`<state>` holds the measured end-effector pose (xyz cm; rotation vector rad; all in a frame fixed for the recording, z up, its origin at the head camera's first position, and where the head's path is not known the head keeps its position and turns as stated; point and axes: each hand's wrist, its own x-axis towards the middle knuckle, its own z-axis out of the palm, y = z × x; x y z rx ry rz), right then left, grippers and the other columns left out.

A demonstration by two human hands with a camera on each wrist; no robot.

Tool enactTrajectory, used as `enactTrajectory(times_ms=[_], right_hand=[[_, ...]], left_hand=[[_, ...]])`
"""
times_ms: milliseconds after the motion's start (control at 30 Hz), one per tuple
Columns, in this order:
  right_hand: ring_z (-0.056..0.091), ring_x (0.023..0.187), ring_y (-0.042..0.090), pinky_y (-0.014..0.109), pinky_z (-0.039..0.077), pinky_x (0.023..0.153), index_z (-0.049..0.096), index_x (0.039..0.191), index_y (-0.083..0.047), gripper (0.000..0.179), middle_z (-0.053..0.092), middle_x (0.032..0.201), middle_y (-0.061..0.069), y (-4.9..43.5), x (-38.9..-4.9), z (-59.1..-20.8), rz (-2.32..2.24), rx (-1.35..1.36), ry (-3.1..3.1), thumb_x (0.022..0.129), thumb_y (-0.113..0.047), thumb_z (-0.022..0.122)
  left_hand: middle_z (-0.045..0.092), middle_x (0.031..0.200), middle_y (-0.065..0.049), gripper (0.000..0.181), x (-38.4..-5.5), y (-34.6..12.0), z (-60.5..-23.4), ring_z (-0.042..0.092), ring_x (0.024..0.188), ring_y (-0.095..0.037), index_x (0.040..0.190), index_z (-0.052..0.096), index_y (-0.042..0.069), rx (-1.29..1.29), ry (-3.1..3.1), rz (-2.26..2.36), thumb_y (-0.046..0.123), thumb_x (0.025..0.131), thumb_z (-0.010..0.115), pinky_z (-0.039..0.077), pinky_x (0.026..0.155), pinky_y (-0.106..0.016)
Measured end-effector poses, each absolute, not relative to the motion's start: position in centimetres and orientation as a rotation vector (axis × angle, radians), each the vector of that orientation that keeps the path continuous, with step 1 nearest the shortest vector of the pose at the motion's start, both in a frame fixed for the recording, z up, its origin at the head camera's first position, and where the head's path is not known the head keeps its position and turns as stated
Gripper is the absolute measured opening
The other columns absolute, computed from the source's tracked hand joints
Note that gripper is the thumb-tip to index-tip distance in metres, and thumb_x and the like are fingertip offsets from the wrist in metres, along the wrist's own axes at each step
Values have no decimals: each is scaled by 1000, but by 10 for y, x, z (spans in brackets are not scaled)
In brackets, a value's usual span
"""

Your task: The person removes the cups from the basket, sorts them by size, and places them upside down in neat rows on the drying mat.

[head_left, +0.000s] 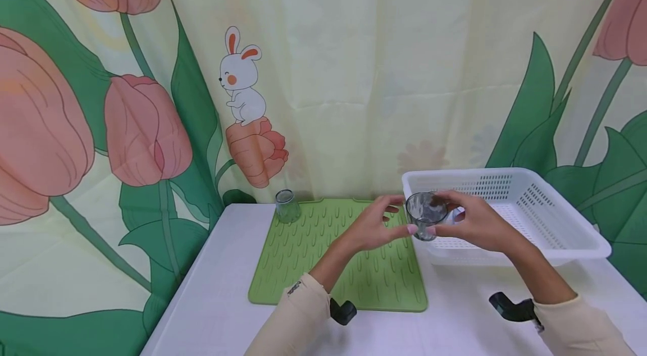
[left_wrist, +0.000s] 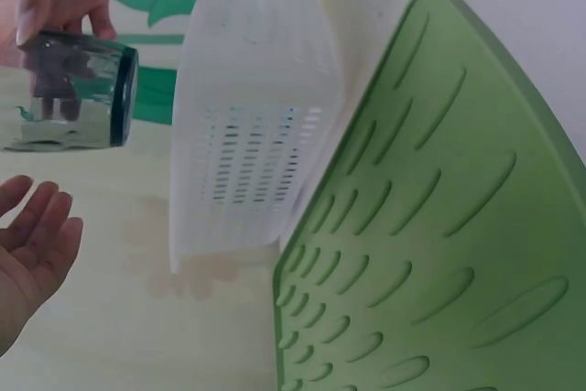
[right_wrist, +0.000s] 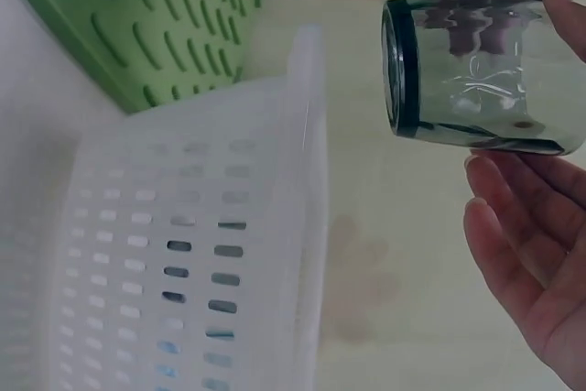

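Note:
A smoky, see-through glass (head_left: 426,214) hangs in the air at the left end of the basket, with its dark-banded end facing down in the wrist views. My right hand (head_left: 472,221) holds it between thumb and fingers. Close by on its other side is my left hand (head_left: 376,227), fingers loosely bent. In the left wrist view, a gap separates the left fingers (left_wrist: 41,240) from the glass (left_wrist: 69,93); whether the left thumb touches it I cannot tell. A second glass (head_left: 287,207) stands on the far left corner of the green mat (head_left: 333,266).
On the right stands a white perforated plastic basket (head_left: 571,224), its left end close to the mat. A white tablecloth (head_left: 202,300) covers the table. Behind the table hangs a curtain (head_left: 333,64) printed with tulips and a rabbit.

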<state>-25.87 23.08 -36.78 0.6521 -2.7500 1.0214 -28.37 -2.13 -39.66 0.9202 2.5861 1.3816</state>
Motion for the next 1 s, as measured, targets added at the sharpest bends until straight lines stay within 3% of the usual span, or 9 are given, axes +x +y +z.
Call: enactTrajectory(times_ms=[133, 600, 800, 1000], right_hand=[[61, 96, 23, 25, 55, 73, 59, 133, 0, 74, 69, 109, 11, 227, -255, -368, 1004, 692, -2743, 76, -38, 88], [60, 93, 15, 27, 53, 72, 58, 135, 2, 76, 68, 106, 7, 226, -249, -370, 1049, 785, -2776, 76, -36, 88], [58, 92, 9, 30, 53, 75, 59, 134, -1, 73, 68, 107, 5, 225, -251, -377, 1067, 793, -2787, 77, -36, 87], [60, 94, 13, 31, 54, 79, 61, 132, -2, 70, 68, 107, 4, 224, -252, -381, 1072, 835, -2779, 77, -37, 87]], left_hand=[[49, 146, 1, 73, -281, -21, -394, 54, 126, -15, 149, 44, 17, 976, 2567, 1357, 47, 89, 73, 48, 101, -26], [52, 139, -3, 72, -279, -22, -394, 56, 119, -10, 149, 44, 11, 1037, 2491, 1335, 36, 90, 76, 49, 99, -25], [52, 137, -2, 72, -277, -22, -393, 56, 117, -9, 149, 44, 11, 1029, 2482, 1302, 34, 89, 77, 51, 100, -29], [53, 134, -2, 74, -276, -23, -393, 57, 117, -9, 149, 45, 10, 1030, 2502, 1266, 35, 88, 78, 50, 99, -25]])
